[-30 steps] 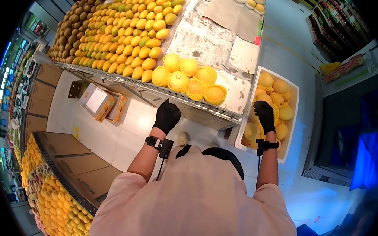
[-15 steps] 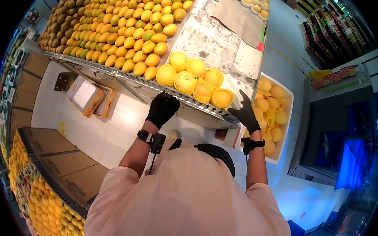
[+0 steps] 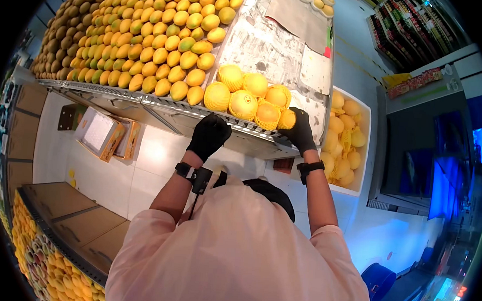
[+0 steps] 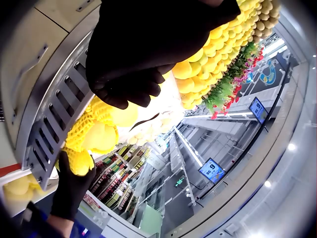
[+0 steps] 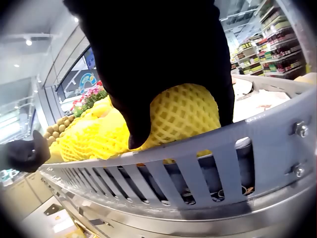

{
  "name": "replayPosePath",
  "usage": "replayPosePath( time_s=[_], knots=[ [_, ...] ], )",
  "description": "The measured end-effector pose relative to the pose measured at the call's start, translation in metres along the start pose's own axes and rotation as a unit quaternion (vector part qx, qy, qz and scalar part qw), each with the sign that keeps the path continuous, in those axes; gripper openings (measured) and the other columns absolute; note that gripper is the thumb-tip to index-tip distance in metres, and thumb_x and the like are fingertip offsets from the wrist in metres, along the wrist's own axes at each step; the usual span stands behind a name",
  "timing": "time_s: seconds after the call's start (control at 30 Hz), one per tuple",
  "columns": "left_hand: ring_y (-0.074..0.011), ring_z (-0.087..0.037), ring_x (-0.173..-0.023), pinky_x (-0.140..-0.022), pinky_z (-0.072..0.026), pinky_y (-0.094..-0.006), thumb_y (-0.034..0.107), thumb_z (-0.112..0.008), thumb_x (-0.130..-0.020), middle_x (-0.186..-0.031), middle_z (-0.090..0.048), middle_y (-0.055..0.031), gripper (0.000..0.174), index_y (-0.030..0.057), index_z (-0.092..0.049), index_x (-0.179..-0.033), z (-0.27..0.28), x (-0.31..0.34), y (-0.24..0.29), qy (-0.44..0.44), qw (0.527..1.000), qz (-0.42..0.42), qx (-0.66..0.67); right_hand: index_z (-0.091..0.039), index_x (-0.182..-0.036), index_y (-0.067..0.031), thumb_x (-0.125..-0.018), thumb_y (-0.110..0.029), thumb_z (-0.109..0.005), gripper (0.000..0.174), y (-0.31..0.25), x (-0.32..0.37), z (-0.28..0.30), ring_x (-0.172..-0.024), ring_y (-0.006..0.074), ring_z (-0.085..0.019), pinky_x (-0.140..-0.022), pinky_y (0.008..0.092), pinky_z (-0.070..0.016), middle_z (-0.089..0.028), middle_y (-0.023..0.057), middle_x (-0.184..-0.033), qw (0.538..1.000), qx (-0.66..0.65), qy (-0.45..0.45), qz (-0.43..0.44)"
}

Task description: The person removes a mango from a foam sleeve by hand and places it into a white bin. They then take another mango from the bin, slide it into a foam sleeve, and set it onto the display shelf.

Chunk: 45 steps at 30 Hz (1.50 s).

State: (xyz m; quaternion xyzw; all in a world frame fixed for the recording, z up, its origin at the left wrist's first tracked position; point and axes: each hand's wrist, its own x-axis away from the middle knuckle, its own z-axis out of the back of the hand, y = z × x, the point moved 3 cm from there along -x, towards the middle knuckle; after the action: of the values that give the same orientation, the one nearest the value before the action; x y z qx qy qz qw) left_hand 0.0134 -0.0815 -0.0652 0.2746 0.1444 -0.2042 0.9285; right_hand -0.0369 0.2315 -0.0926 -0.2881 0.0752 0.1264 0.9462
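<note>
My right hand (image 3: 302,133), in a black glove, grips a round yellow fruit in a yellow foam net (image 3: 287,119) at the display's front right. In the right wrist view, thumb and fingers straddle this netted fruit (image 5: 183,111) just behind the slatted metal rail (image 5: 198,148). Several more netted yellow fruits (image 3: 243,105) sit in a cluster to its left. My left hand (image 3: 209,137), also in a black glove, hangs with fingers loosely curled in front of the rail, holding nothing; the left wrist view shows its bent fingers (image 4: 133,94) above the display.
Rows of mangoes (image 3: 161,55) and brown round fruits (image 3: 61,37) fill the display's left. Right of the display stands a white foam box (image 3: 364,157) of yellow fruits. Cartons (image 3: 97,135) lie on the floor at left. Another fruit stand (image 3: 50,249) is behind on the left.
My right hand has moved from over the foam box, opened out beside the display's corner, then closed round the rightmost netted fruit. The left hand stays near the rail, fingers still curled.
</note>
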Motion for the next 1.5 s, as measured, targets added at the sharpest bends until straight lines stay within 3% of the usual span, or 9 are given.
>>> replayPosePath(
  time_s=[0.13, 0.23, 0.4, 0.77, 0.97, 1.07, 1.2, 1.27, 1.5],
  knots=[
    [-0.0192, -0.054, -0.077, -0.081, -0.0454, -0.033, 0.015, -0.054, -0.09, -0.069, -0.051, -0.0024, 0.02, 0.0098, -0.049, -0.071, -0.03, 0.012, -0.03, -0.074, 0.908, 0.102, 0.4, -0.051, -0.124, -0.0053, -0.057, -0.018, -0.089, 0.078, 0.011, 0.005, 0.004, -0.108, 0.0388, -0.053, -0.095, 0.0442, -0.0454, -0.058, 0.0198, -0.115, 0.999, -0.041, 0.032, -0.012],
    [-0.0165, -0.054, -0.079, -0.088, -0.0423, -0.0348, 0.019, -0.049, -0.094, -0.073, -0.052, -0.0008, 0.021, 0.0116, -0.048, -0.075, -0.065, 0.023, -0.054, -0.048, 0.285, 0.264, 0.92, -0.053, -0.123, -0.0038, -0.057, -0.016, -0.088, 0.075, 0.019, 0.0, 0.008, -0.107, 0.0349, -0.057, -0.094, 0.0414, -0.0471, -0.06, 0.0186, -0.115, 0.995, -0.088, 0.012, -0.051],
    [-0.0183, -0.05, -0.077, -0.085, -0.0431, -0.0336, 0.014, -0.044, -0.094, -0.076, -0.048, -0.0042, 0.015, 0.0097, -0.045, -0.08, -0.034, 0.016, -0.044, 0.009, 0.202, 0.306, 0.93, -0.054, -0.121, -0.0005, -0.061, -0.016, -0.088, 0.071, 0.024, 0.01, 0.035, -0.1, 0.025, -0.063, -0.088, 0.0347, -0.0514, -0.063, 0.0143, -0.111, 0.977, -0.162, 0.079, -0.111],
    [-0.0236, -0.054, -0.097, -0.093, -0.0442, -0.0371, 0.016, -0.042, -0.098, -0.103, -0.055, -0.0142, 0.018, 0.0018, -0.048, -0.107, -0.007, -0.01, -0.002, -0.123, 0.293, 0.322, 0.892, -0.039, -0.139, -0.0015, -0.094, -0.029, -0.06, 0.057, -0.008, 0.021, 0.069, -0.125, 0.0353, -0.05, -0.1, 0.0568, -0.045, -0.05, 0.0188, -0.136, 0.592, -0.775, 0.028, -0.219],
    [-0.0326, -0.05, -0.12, -0.104, -0.0406, -0.0428, 0.023, -0.035, -0.101, -0.137, -0.047, -0.0246, 0.043, 0.0007, -0.039, -0.138, -0.002, -0.023, 0.007, -0.208, 0.392, 0.201, 0.873, -0.035, -0.143, -0.0021, -0.099, -0.043, -0.047, 0.062, -0.064, 0.025, 0.063, -0.131, 0.0356, -0.045, -0.106, 0.0535, -0.0399, -0.044, 0.0183, -0.144, 0.829, -0.555, -0.016, -0.065],
    [-0.0341, -0.05, -0.123, -0.106, -0.0401, -0.0446, 0.024, -0.033, -0.103, -0.138, -0.047, -0.0234, 0.042, -0.0001, -0.041, -0.137, 0.008, -0.031, 0.017, -0.212, 0.37, 0.213, 0.879, -0.037, -0.141, -0.0011, -0.098, -0.037, -0.051, 0.059, -0.064, 0.023, 0.057, -0.128, 0.0343, -0.047, -0.105, 0.0511, -0.0422, -0.046, 0.0185, -0.141, 0.827, -0.555, -0.009, -0.088],
    [-0.0304, -0.051, -0.123, -0.107, -0.0403, -0.041, 0.02, -0.036, -0.103, -0.137, -0.049, -0.02, 0.04, -0.0011, -0.043, -0.135, 0.015, -0.037, 0.014, -0.174, 0.75, 0.055, 0.636, -0.041, -0.137, 0.001, -0.091, -0.017, -0.063, 0.054, -0.071, 0.013, 0.06, -0.121, 0.0266, -0.053, -0.101, 0.0393, -0.0458, -0.053, 0.014, -0.133, 0.794, -0.594, -0.035, -0.125],
    [-0.0268, -0.052, -0.123, -0.107, -0.0405, -0.0376, 0.017, -0.04, -0.102, -0.135, -0.05, -0.0177, 0.038, -0.0018, -0.044, -0.135, 0.024, -0.045, 0.014, -0.147, 0.64, 0.102, 0.747, -0.042, -0.137, 0.002, -0.085, -0.009, -0.069, 0.059, -0.095, 0.007, 0.07, -0.118, 0.0214, -0.054, -0.098, 0.0332, -0.0464, -0.054, 0.0106, -0.13, 0.751, -0.641, -0.055, -0.149],
    [-0.012, -0.05, -0.119, -0.1, -0.0419, -0.0273, 0.015, -0.059, -0.095, -0.131, -0.054, -0.0082, 0.047, -0.0012, -0.044, -0.137, 0.067, -0.084, 0.052, -0.197, 0.789, 0.089, 0.575, -0.04, -0.14, 0.0034, -0.082, -0.009, -0.074, 0.069, -0.119, -0.001, 0.06, -0.116, 0.0181, -0.053, -0.099, 0.0304, -0.0449, -0.055, 0.0103, -0.13, 0.818, -0.551, -0.12, -0.114]
  ],
)
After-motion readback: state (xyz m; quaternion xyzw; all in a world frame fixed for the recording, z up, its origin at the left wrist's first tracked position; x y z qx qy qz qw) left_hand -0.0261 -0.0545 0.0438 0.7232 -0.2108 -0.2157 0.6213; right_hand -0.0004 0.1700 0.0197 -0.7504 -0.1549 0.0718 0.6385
